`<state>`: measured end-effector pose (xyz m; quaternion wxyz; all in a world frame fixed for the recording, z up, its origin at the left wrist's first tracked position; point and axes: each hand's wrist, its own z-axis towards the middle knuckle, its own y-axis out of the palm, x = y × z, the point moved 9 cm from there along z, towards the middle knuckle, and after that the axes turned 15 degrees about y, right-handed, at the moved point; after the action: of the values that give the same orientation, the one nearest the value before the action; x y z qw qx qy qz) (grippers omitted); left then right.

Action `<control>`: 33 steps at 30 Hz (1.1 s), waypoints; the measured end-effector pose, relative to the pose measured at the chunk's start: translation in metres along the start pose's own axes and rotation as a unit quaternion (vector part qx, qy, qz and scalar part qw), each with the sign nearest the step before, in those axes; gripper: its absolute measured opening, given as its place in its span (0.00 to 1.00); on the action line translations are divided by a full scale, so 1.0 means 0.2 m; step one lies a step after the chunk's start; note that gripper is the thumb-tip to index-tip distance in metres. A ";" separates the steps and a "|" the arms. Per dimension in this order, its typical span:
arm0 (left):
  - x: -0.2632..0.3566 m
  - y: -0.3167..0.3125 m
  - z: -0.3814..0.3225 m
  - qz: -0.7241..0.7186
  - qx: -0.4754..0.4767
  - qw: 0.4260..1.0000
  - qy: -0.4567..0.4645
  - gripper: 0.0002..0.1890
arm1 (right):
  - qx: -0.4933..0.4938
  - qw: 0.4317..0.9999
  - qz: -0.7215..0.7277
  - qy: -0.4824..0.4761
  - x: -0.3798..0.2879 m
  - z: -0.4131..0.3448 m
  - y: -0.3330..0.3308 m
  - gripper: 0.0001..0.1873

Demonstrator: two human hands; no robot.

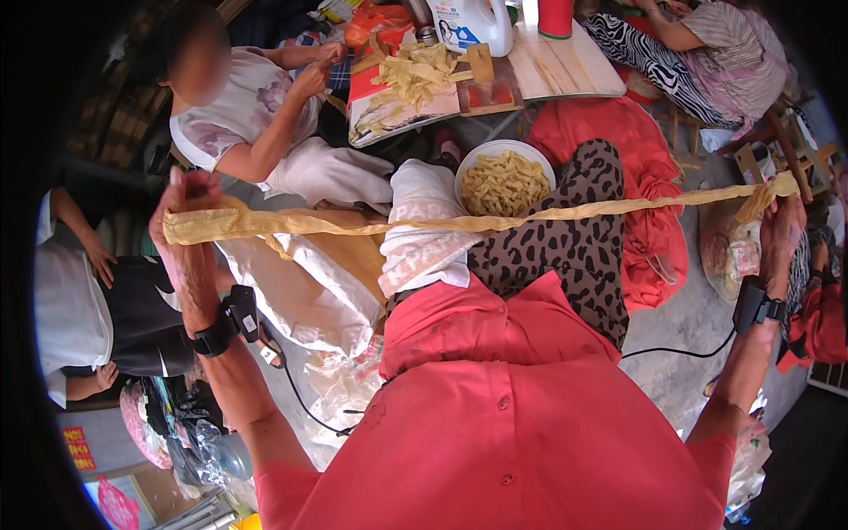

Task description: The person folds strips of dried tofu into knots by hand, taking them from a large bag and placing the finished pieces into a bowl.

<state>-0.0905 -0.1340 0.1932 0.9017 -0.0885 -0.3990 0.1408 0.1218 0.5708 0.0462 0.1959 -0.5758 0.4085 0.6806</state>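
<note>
A long, soft yellow-tan strip (457, 224) is stretched across the view between my raised hands. On the left it is broad and folded, lying across my left hand (189, 192), which holds that end. Its narrower, twisted right part runs to my right hand (783, 228), with a short tail hanging from the fingers. Behind the strip, a white tub (469, 158) filled with short yellowish pieces (507, 182) sits between my knees. A pale towel (421, 199) covers my left knee. Black bands with small devices are strapped on both wrists.
A seated person (245, 119) works at the upper left beside a board (377, 126) heaped with similar strips (417, 69). A white jug (470, 26) stands behind. Another person (722, 53) sits upper right. Red cloth (609, 139), an open white sack (298, 291) and wrist cables lie around me.
</note>
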 end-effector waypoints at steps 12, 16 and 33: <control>0.90 1.02 0.26 -0.353 -0.250 0.805 0.406 0.20 | -0.180 0.982 -0.056 0.018 -0.05 -0.13 0.20 0.14; 0.28 1.37 0.05 -0.053 -0.308 0.864 0.395 0.22 | -0.181 0.979 -0.088 -0.013 -0.01 -0.35 0.44 0.13; -0.46 0.95 -1.21 0.061 -0.523 0.813 0.249 0.08 | -0.383 0.904 -0.185 0.033 0.30 -0.69 0.78 0.10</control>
<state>-0.0040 0.0041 -0.0829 0.7776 -0.6027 -0.1683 -0.0611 0.0761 0.3588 0.0400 0.0689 -0.6940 0.0082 0.7166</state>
